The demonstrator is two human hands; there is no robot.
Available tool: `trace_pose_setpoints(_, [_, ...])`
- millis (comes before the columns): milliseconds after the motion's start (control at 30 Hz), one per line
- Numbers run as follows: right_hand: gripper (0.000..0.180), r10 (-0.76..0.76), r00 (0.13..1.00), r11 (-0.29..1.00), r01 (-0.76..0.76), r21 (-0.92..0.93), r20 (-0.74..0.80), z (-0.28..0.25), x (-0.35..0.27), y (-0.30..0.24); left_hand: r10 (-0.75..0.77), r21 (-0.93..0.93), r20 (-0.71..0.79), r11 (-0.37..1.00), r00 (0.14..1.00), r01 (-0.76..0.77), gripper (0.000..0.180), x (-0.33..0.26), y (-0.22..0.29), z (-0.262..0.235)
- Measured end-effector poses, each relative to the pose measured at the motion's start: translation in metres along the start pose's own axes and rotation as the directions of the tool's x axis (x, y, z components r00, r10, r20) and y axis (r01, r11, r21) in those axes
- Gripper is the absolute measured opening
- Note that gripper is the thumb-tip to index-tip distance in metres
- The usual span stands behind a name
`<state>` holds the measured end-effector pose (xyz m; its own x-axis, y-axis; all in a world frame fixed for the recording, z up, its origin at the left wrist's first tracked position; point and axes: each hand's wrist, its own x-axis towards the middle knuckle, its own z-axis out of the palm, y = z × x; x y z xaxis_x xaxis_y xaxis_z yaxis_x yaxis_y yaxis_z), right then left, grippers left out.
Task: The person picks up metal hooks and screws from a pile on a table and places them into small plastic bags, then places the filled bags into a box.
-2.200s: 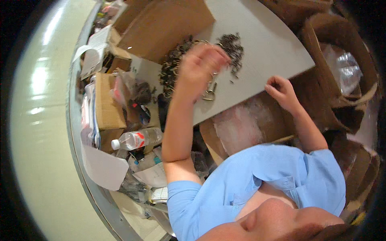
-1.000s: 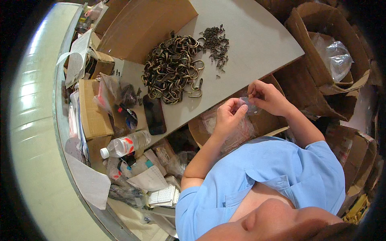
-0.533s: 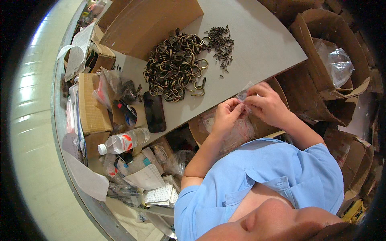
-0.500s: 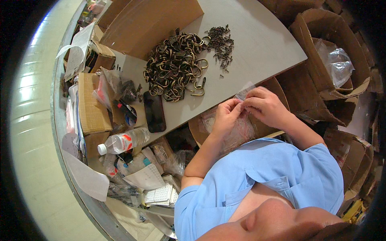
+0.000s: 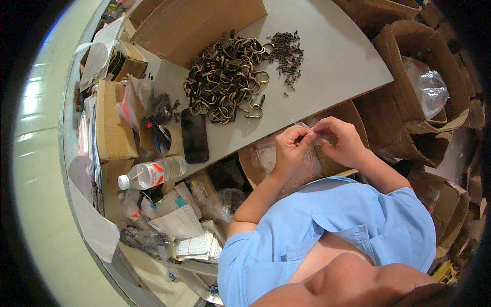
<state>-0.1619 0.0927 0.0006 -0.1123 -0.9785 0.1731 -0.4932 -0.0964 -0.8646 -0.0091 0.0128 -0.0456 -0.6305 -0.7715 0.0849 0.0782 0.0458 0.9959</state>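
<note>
We hold a small clear bag (image 5: 309, 129) between both hands just off the near edge of the table (image 5: 332, 61), above a box lined with plastic film (image 5: 266, 156). Our left hand (image 5: 290, 149) pinches the bag's left side between thumb and fingers, and our right hand (image 5: 343, 140) grips its right side with fingers curled; what the bag contains is too small to tell. Up on the table lies a heap of bronze hooks (image 5: 225, 79), with one loose hook (image 5: 255, 110) at its near rim and a pile of dark screws (image 5: 286, 53) just beside it to the right. A black phone (image 5: 194, 135) lies at the table's left end, and a water bottle (image 5: 153, 173) rests on its side below it among papers.
</note>
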Motion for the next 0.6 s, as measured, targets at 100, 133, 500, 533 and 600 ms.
trace_pose_setpoints(100, [0.029,0.078,0.996,0.994,-0.075,0.085,-0.03,0.0021,-0.0007,0.0052,0.099,0.126,-0.013,0.987,0.995,-0.097,0.011,0.0003,0.0044,0.0007])
trace_pose_setpoints(133, [0.028,0.09,0.996,0.994,-0.089,0.061,-0.027,0.0014,0.0005,0.0047,0.139,0.164,-0.019,0.977,0.99,-0.134,0.011,-0.0001,0.0049,0.001])
trace_pose_setpoints(500, [0.027,-0.019,0.999,0.995,0.022,0.096,-0.032,0.0039,0.0044,0.0059,0.173,0.173,-0.018,0.971,0.985,-0.167,0.013,-0.0014,0.0024,-0.0022])
trace_pose_setpoints(533, [0.027,-0.015,1.0,0.997,0.016,0.074,-0.026,0.0037,0.005,0.0077,0.184,0.174,-0.013,0.968,0.983,-0.179,0.012,-0.0013,0.0027,-0.0024])
trace_pose_setpoints(600, [0.027,-0.009,1.0,0.999,0.011,0.053,-0.022,0.0034,0.0053,0.0084,0.182,0.191,-0.011,0.966,0.983,-0.176,0.012,-0.001,0.0039,-0.0021])
